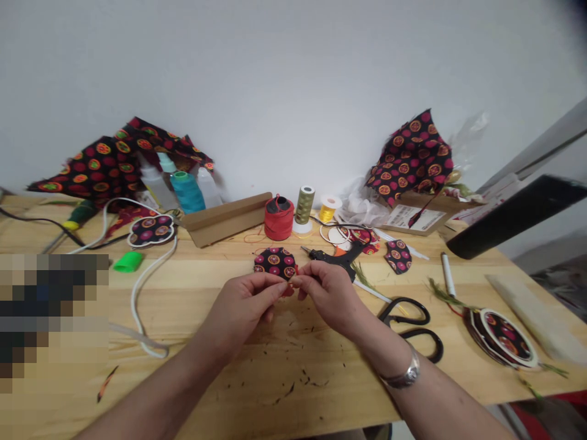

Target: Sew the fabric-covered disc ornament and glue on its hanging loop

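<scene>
filling the lower left corner, a blocked-out patch hides whatever lies left of the left forearm. beyond it, farther from the hands, patterned cloth (101, 162) drapes partly over some bottles (158, 186), whose bases are hard to see. a white cord (136, 287) loops left of the left hand, near a green cap (128, 262). the left hand (250, 302) has thumb and forefinger narrowed to a pinch on the near edge of a round cloth piece (275, 261), which lies just past the fingertips, its near rim covered by them. a red spool (278, 220) stands beyond. the right hand (328, 293) pinches a red bit (296, 269) at the piece's right edge; whether thread or fabric is too small to tell. past its knuckles rests a glue gun (332, 258), its near part hidden. right of that hand, the forearm hides the blades of black-handled scissors (424, 309). farthest right, well apart from the hands, a stack of patterned discs (507, 336) lies near a long black object (513, 218), hard to identify.
</scene>
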Demonstrator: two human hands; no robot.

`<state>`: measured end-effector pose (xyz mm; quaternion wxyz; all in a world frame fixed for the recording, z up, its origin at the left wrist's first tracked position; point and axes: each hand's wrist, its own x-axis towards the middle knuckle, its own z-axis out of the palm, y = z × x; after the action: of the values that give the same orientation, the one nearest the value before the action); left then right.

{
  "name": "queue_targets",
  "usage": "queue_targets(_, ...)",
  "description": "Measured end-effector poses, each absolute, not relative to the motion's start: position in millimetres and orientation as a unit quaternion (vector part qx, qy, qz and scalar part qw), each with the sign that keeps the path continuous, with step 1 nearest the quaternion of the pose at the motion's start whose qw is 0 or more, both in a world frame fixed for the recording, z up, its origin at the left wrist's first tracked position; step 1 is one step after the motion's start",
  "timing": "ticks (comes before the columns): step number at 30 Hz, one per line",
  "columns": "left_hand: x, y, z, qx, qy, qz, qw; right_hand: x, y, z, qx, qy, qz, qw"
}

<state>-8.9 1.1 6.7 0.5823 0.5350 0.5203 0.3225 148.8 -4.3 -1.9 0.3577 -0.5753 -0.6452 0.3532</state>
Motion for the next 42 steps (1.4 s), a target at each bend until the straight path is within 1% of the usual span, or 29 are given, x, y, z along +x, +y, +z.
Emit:
queue_targets(4, -9, 3, 7, 0.518, 0.539, 0.34, 0.571, 148, -5, 0, -0.593, -0.647, 0.33, 0.348)
queue_targets(11, -11, 4, 1, 0.471, 0.502, 0.34, 0.641, 146, -8, 2, -0.586, -0.669, 0.282, 0.358)
queue_targets(14, -12, 2, 1, 0.482, 0.5, 0.32, 0.645, 146, -8, 1, -0.586, -0.664, 0.287, 0.366)
queue_targets(17, -11, 1, 5, 0.508, 0.518, 0.294, 0.623, 146, -7, -1, -0.579, -0.651, 0.312, 0.379)
queue_targets(20, -9, -1, 7, 0.567, 0.528, 0.289, 0.563, 147, -6, -4, -0.578, -0.622, 0.352, 0.394)
queue_targets(23, -8, -2, 3, 0.648, 0.499, 0.321, 0.478, 146, -4, -6, -0.566, -0.585, 0.41, 0.411)
queue_targets(26, -8, -3, -6, 0.736, 0.438, 0.371, 0.359, 145, -4, -7, -0.551, -0.552, 0.454, 0.43)
queue_targets(30, -8, -5, -17, 0.818, 0.384, 0.39, 0.18, 142, -4, -9, -0.547, -0.534, 0.466, 0.445)
queue_targets(33, -8, -7, -21, 0.847, 0.352, 0.39, 0.08, 141, -4, -13, -0.544, -0.527, 0.465, 0.458)
queue_targets(35, -8, -8, -23, 0.855, 0.344, 0.384, 0.051, 140, -4, -15, -0.543, -0.529, 0.462, 0.46)
queue_targets(37, -7, -8, -23, 0.859, 0.342, 0.378, 0.048, 140, -3, -16, -0.545, -0.536, 0.453, 0.458)
queue_targets(42, -7, -9, -20, 0.851, 0.344, 0.388, 0.084, 140, -5, -13, -0.553, -0.562, 0.424, 0.446)
